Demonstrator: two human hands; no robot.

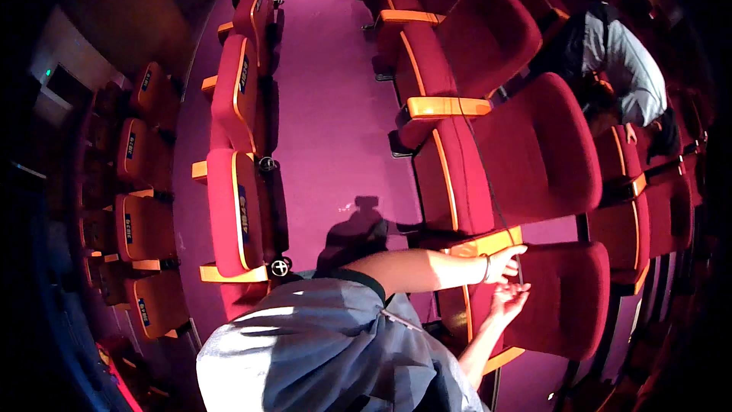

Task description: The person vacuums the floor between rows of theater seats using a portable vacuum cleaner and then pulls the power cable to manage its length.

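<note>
My left hand [504, 265] is at the near end of a wooden armrest [486, 242], a dark band around its wrist. A thin black cable [485, 169] runs down over the row of red seats and passes between its thumb and fingers. Just below, my right hand [508, 300] has its fingertips at the cable's lower visible part, palm partly turned up. The two hands are close together, over the edge of a red upholstered seat [563, 297]. The exact finger contact is small and partly hidden.
A purple carpeted aisle [337, 97] runs between seat rows. Red seat backs [226, 212] with number plates stand at the left, with wooden armrests. Another red seat [537, 149] adjoins the armrests. A co-worker [635, 68] bends over seats at the upper right.
</note>
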